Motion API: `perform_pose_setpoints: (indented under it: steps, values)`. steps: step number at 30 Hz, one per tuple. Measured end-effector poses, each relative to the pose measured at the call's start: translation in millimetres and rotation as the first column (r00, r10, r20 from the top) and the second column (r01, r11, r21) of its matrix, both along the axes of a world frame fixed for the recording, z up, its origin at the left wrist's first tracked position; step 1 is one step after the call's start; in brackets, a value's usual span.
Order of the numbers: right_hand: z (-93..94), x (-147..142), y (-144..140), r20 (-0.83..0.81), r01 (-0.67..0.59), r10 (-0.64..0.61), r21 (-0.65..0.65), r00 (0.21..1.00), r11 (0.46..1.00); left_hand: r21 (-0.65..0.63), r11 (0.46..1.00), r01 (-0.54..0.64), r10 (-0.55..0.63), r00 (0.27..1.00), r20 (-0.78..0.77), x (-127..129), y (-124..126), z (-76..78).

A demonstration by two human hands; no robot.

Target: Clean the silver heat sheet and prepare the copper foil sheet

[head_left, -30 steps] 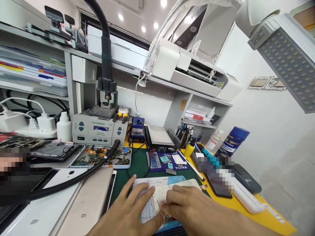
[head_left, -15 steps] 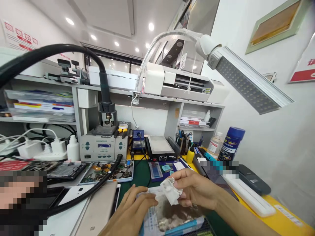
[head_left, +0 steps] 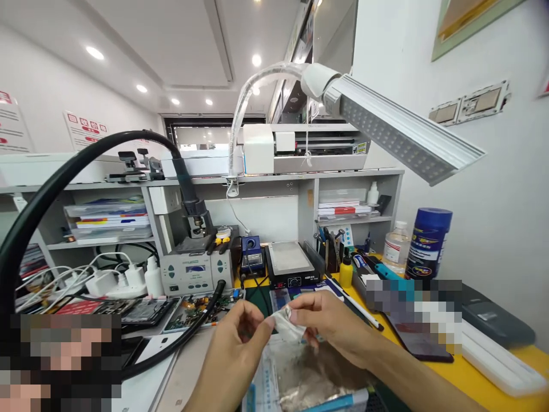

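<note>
Item: small crumpled white wipe (head_left: 286,321), possibly a tissue or a peeled film; the view is too soft to tell which. Location: lower centre of the frame, held up off the worktop (head_left: 472,377).

Held by: both hands at once. Left hand (head_left: 234,349) comes up from the lower centre-left, thumb and forefinger closed on the wipe's left edge, other fingers curled in. Right hand (head_left: 332,326) enters from the lower right, thumb and forefinger pinched on the wipe's right edge, remaining fingers loosely bent below.

Key relation: the wipe spans the gap between the two sets of fingertips, its long axis running roughly left to right across the frame with a slight downward slope toward the right. Neither hand is nearer; each has an end, and the pinch points lie close together.

Below: a clear plastic bag (head_left: 309,377) with a blue strip along its lower edge, lying flat directly under the hands, at the bottom centre of the frame.

Around:
- hot-air rework station (head_left: 195,272), centre left, its black hose (head_left: 64,171) arching across the left of the frame
- black heating plate (head_left: 291,264), centre
- LED bench lamp (head_left: 398,134), upper right
- blue canister (head_left: 429,243), right
- tray of phone parts (head_left: 193,306), left of the hands
</note>
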State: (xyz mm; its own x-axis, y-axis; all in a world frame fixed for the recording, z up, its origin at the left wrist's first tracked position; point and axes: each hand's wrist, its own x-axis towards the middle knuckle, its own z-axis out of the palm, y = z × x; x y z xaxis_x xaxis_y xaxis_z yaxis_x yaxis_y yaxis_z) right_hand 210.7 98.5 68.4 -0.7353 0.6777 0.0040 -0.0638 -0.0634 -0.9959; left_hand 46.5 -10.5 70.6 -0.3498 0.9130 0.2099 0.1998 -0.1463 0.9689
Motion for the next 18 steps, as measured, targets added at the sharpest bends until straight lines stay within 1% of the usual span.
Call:
perform_pose_setpoints:
  steps: [1,4,6,8,11,13,15,16,18]
  values:
    - [0.2,2,-1,0.0,0.043,-0.044,0.038,0.999,0.998,-0.006,1.0,-0.003,0.003,1.0,0.029,4,2,2.8]
    - [2.5,8,-5,0.007,0.12,-0.122,0.148,0.993,0.982,-0.046,0.995,0.092,-0.087,0.991,0.099,16,6,12.6]
    - [4.2,12,-7,0.003,0.14,-0.144,0.216,0.99,0.966,-0.063,0.986,0.152,-0.14,0.977,0.163,24,9,17.7]
    - [5.5,15,-8,-0.007,0.152,-0.156,0.265,0.988,0.952,-0.066,0.98,0.19,-0.17,0.957,0.236,29,12,19.5]
    - [6.5,20,-11,-0.042,0.134,-0.128,0.384,0.991,0.914,-0.054,0.973,0.222,-0.192,0.923,0.335,31,19,15.5]
    - [6.8,22,-13,-0.05,0.092,-0.078,0.495,0.996,0.864,-0.043,0.971,0.235,-0.201,0.902,0.381,28,24,9.5]
    - [7.1,24,-15,-0.03,0.056,-0.047,0.565,0.998,0.823,-0.038,0.97,0.242,-0.204,0.884,0.42,22,27,2.6]
    - [7.3,24,-14,-0.028,0.06,-0.054,0.566,0.998,0.822,-0.04,0.969,0.243,-0.202,0.876,0.439,18,29,-0.6]
    - [7.7,25,-10,-0.043,0.12,-0.115,0.525,0.992,0.842,-0.046,0.97,0.24,-0.191,0.86,0.474,10,29,-5.4]
